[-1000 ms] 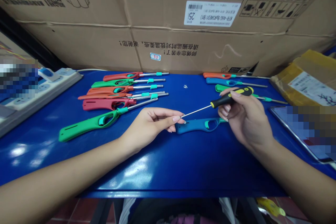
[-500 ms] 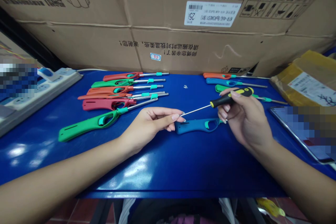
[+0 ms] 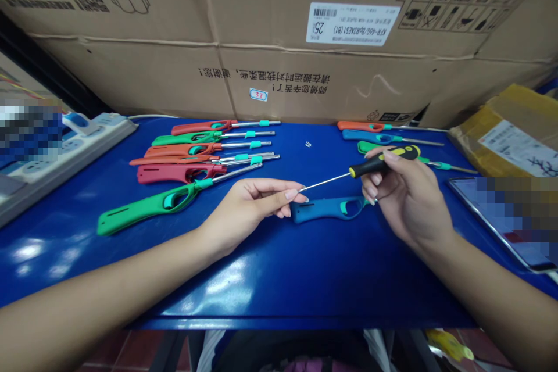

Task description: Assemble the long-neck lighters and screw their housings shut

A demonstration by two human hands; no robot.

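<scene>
My right grip [image 3: 412, 195] is closed around the black-and-yellow moulded handle of a slim-shafted metal screwdriver [image 3: 366, 169], thumb along the top, fingers curled below. I'd judge the tool light and stiff, its weight mostly in the handle, which is where to hold it; the thin bare shaft looks smooth and would likely roll under a pinch. My left grip [image 3: 248, 203] has thumb and fingertips pinched together at the shaft's tip; whether something tiny is hidden there I cannot tell. The screwdriver slants up between my two hands, over the bench and above a blue plastic long-necked lighter with a turquoise trigger [image 3: 326, 209]. That lighter lies on its side, its butt end just beside my left fingertips, its neck mostly hidden by my right hand. I expect its body to be light, hard and rather slick on the glossy blue bench [image 3: 296, 279], so it could spin if pushed; the broad, slotted body seems the best hold, clear of the trigger. Farther out, colourful plastic lighters with metal necks [image 3: 168, 172] lie to the left, and others [image 3: 366, 136] beyond my right hand.
</scene>
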